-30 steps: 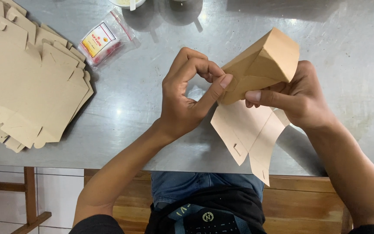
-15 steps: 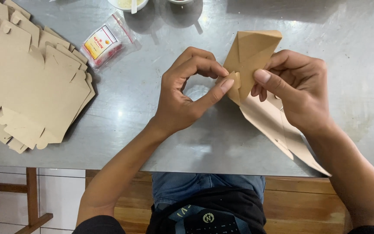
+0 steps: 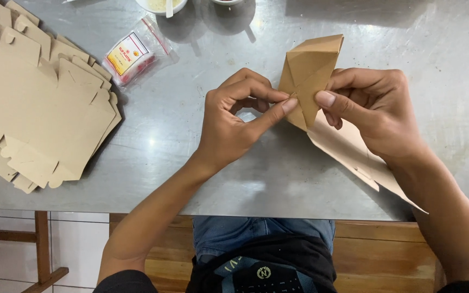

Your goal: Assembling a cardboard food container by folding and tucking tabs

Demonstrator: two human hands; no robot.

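A brown cardboard box (image 3: 308, 73) is half folded, standing on end above the steel table (image 3: 202, 157). My right hand (image 3: 373, 111) grips it from the right, thumb pressed on its folded bottom flaps. My left hand (image 3: 234, 122) touches the same flaps from the left with thumb and forefinger tips. The box's long unfolded flap (image 3: 354, 157) trails down to the right under my right wrist.
A stack of flat brown box blanks (image 3: 33, 103) lies at the table's left. A small clear plastic bag (image 3: 131, 54) with a red and yellow label sits beside it. Two white bowls (image 3: 161, 5) stand at the far edge. Wooden bench below.
The box has been turned from lying sideways to standing on end, bottom toward me. Both hands have closed in on its bottom flaps, and the loose flap has swung to the lower right.
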